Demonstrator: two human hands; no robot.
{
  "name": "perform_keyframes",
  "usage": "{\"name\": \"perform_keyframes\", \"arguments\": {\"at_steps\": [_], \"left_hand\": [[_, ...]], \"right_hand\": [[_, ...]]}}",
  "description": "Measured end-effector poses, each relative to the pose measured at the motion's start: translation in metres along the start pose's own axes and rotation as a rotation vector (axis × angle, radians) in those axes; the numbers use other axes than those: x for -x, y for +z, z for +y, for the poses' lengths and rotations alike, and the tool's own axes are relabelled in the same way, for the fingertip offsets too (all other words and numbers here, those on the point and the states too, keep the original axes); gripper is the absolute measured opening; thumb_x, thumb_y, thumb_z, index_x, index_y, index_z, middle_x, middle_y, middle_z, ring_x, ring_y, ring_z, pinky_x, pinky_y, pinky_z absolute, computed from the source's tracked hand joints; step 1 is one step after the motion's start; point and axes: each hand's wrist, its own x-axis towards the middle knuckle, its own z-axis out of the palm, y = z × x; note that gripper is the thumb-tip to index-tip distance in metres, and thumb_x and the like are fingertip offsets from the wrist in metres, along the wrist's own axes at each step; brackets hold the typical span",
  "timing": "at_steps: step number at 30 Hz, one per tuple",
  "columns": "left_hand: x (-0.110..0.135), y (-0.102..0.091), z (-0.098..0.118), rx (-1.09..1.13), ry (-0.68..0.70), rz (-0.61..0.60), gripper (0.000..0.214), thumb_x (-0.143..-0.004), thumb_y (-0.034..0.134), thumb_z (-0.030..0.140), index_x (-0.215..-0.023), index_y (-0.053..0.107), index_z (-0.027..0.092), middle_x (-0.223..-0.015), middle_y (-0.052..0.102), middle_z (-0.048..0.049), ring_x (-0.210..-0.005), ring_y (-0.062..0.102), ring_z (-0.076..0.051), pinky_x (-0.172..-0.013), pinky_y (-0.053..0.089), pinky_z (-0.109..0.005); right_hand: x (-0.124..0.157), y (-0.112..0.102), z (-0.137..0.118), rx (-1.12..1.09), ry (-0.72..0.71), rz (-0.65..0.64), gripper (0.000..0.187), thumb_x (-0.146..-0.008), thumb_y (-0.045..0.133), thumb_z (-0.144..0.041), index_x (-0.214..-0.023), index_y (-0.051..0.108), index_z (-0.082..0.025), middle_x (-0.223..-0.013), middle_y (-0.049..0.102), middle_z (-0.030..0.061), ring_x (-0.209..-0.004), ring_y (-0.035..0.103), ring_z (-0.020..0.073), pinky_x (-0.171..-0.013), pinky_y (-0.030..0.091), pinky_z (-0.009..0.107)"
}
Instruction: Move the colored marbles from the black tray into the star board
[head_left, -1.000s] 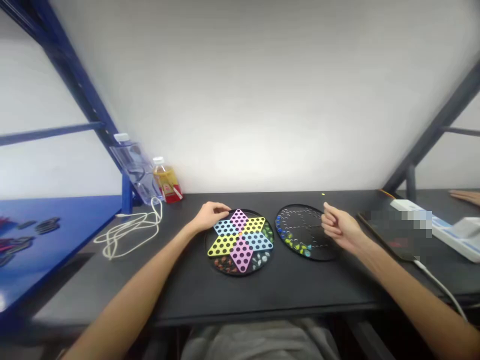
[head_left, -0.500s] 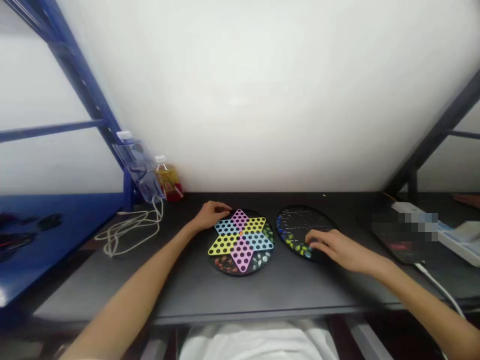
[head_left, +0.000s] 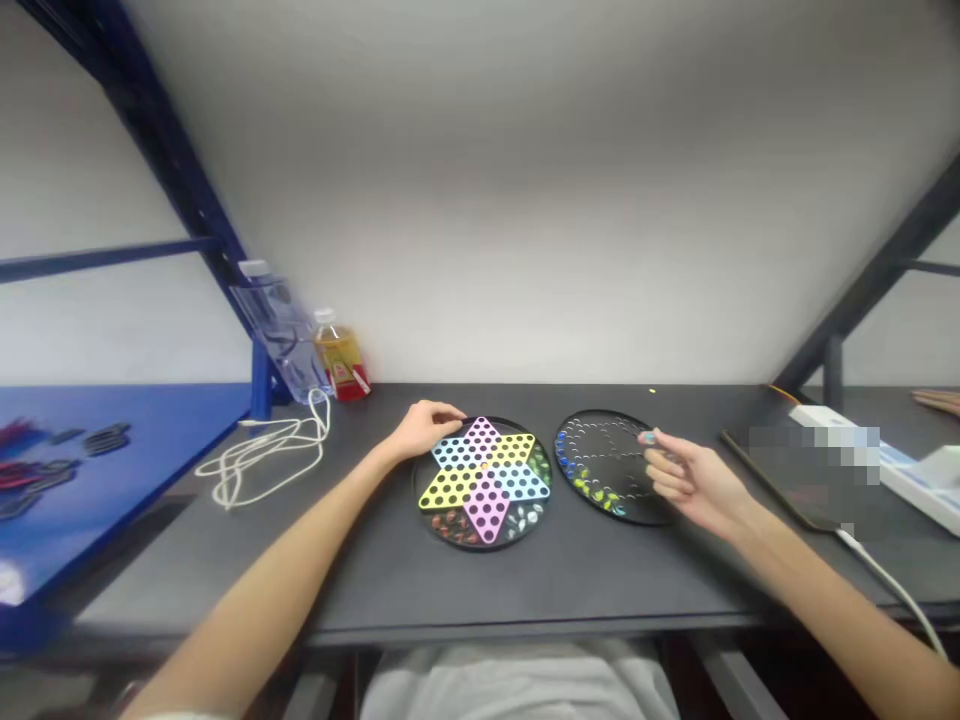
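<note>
Pinching a bluish marble point(head_left: 647, 437) in my right hand point(head_left: 697, 485), fingers together, I hold it over the black board point(head_left: 600, 425); marbles fill only its lower-left rim, most holes bare. My left hand point(head_left: 424, 432) rests on the star board point(head_left: 484, 503).

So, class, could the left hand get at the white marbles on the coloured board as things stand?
Probably yes: the left hand lies at the rim of the coloured Chinese checkers board, and nothing stands between it and the white marbles across the board.
</note>
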Motion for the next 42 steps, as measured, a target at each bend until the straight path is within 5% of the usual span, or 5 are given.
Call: {"name": "perform_keyframes", "arguments": {"at_steps": [7, 15, 23, 34, 42], "left_hand": [[0.0, 0.0, 0.0, -0.007, 0.0, 0.006, 0.033, -0.077, 0.061, 0.042, -0.096, 0.076, 0.019, -0.087, 0.075, -0.0041, -0.078, 0.067, -0.02, -0.071, 0.051, -0.028], [0.001, -0.001, 0.002, -0.009, -0.005, 0.013, 0.033, -0.076, 0.062, 0.043, -0.095, 0.076, 0.019, -0.087, 0.075, -0.004, -0.077, 0.067, -0.02, -0.07, 0.051, -0.027], [0.001, -0.003, 0.004, -0.033, 0.017, 0.0, 0.034, -0.077, 0.062, 0.043, -0.097, 0.076, 0.019, -0.086, 0.075, -0.0041, -0.075, 0.066, -0.019, -0.069, 0.051, -0.027], [0.006, -0.03, 0.0, -0.047, 0.066, -0.132, 0.033, -0.077, 0.063, 0.043, -0.097, 0.076, 0.02, -0.093, 0.075, -0.0049, -0.085, 0.068, -0.021, -0.078, 0.051, -0.027], [0.004, -0.022, 0.003, -0.018, 0.116, -0.105, 0.033, -0.081, 0.059, 0.043, -0.097, 0.076, 0.019, -0.095, 0.074, -0.0061, -0.084, 0.067, -0.021, -0.077, 0.051, -0.027]], "right_hand": [[-0.013, 0.003, 0.0, -0.08, -0.039, 0.073, 0.043, -0.087, 0.054, -0.048, -0.058, 0.034, -0.022, -0.053, 0.026, -0.0058, -0.041, 0.014, 0.0074, -0.036, 0.015, 0.024], [0.016, 0.02, -0.008, 1.033, -0.195, -0.066, 0.044, -0.09, 0.045, -0.056, -0.069, 0.056, -0.019, -0.06, 0.055, 0.0012, -0.059, 0.049, 0.0157, -0.056, 0.036, 0.027], [0.037, 0.035, -0.002, 1.449, -0.094, -0.123, 0.029, -0.096, 0.037, -0.044, -0.1, 0.057, -0.023, -0.083, 0.066, 0.0084, -0.079, 0.063, 0.0265, -0.068, 0.037, 0.032], [0.03, 0.025, -0.012, 1.228, -0.156, -0.092, 0.028, -0.092, 0.046, -0.048, -0.092, 0.06, -0.023, -0.072, 0.064, 0.0027, -0.067, 0.057, 0.0197, -0.063, 0.038, 0.029], [-0.011, 0.032, -0.012, 0.202, 0.02, -0.164, 0.033, -0.084, 0.062, -0.05, -0.094, 0.055, -0.02, -0.046, 0.02, -0.0127, -0.039, 0.012, 0.0051, -0.037, 0.011, 0.02]]}}
